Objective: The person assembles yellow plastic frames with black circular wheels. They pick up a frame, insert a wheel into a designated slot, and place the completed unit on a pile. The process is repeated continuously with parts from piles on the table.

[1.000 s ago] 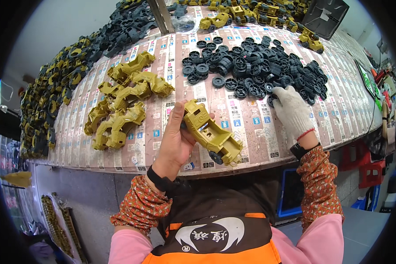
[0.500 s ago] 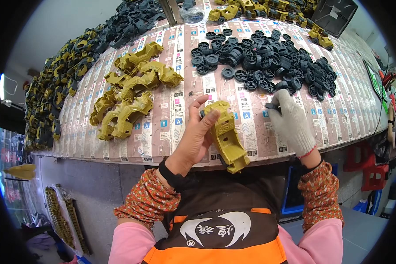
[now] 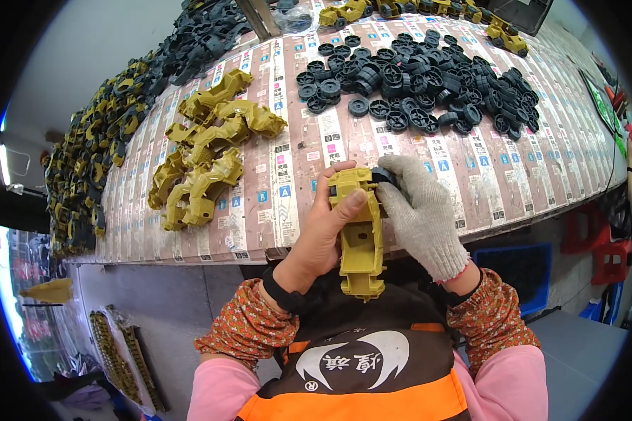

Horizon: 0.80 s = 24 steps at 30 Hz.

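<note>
My left hand (image 3: pixel 330 224) is bare and grips an olive-yellow plastic toy car body (image 3: pixel 361 245) by its left side, thumb across it. The body is held over the table's front edge, its long axis pointing toward me. My right hand (image 3: pixel 421 217), in a white knit glove, pinches a dark toy wheel (image 3: pixel 381 177) against the far right side of the body. Whether the wheel sits on an axle there is hidden by the fingers. Beyond my hands lies a heap of dark wheels (image 3: pixel 428 81). Several loose yellow car bodies (image 3: pixel 214 179) lie to the left.
A long pile of yellow and dark toy parts (image 3: pixel 95 151) runs along the table's left side. Toy cars with wheels (image 3: pixel 505 38) stand at the far edge. A metal post (image 3: pixel 255 19) rises there. Red stools (image 3: pixel 611 259) and a blue crate (image 3: pixel 516 277) are below, at right.
My right hand has come left and nearer from the wheel heap, bringing the wheel to the car body. The body has turned straighter toward me in my left hand.
</note>
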{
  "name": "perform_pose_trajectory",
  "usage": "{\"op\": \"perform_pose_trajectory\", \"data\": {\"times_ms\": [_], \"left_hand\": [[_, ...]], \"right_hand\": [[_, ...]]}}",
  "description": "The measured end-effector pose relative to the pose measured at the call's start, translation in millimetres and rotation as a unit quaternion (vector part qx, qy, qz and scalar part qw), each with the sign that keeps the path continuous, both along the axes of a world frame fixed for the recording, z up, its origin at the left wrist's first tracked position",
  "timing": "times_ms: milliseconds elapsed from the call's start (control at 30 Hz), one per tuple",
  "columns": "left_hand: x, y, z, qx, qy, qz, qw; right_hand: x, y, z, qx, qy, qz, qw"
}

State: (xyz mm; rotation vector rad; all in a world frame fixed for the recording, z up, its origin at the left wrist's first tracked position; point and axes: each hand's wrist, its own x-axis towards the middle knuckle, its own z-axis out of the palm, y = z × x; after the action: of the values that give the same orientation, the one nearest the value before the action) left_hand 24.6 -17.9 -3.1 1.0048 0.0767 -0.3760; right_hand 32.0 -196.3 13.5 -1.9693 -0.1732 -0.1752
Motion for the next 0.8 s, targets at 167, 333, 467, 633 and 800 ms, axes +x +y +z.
{"op": "perform_pose_trajectory", "data": {"times_ms": [167, 333, 467, 633, 800], "left_hand": [[-0.7, -3.4, -7.0, 0.036, -0.025, 0.005, 0.999], [-2.5, -4.4, -12.3, 0.13, -0.108, 0.018, 0.985], [-9.4, -9.6, -16.0, 0.201, -0.206, 0.017, 0.958], [-12.7, -6.7, -16.3, 0.213, -0.238, -0.025, 0.947], [-3.7, -5.5, -25.9, 0.246, -0.239, -0.03, 0.939]], "right_hand": [[-4.9, -3.0, -5.5, -0.006, -0.031, 0.006, 0.999], [-12.9, -1.6, -1.7, -0.007, -0.032, 0.014, 0.999], [-21.4, -3.2, 0.7, -0.085, -0.038, 0.036, 0.995], [-15.2, -17.4, 12.8, -0.118, -0.006, 0.084, 0.989], [13.6, -31.6, 25.8, -0.105, 0.107, 0.139, 0.979]]}}
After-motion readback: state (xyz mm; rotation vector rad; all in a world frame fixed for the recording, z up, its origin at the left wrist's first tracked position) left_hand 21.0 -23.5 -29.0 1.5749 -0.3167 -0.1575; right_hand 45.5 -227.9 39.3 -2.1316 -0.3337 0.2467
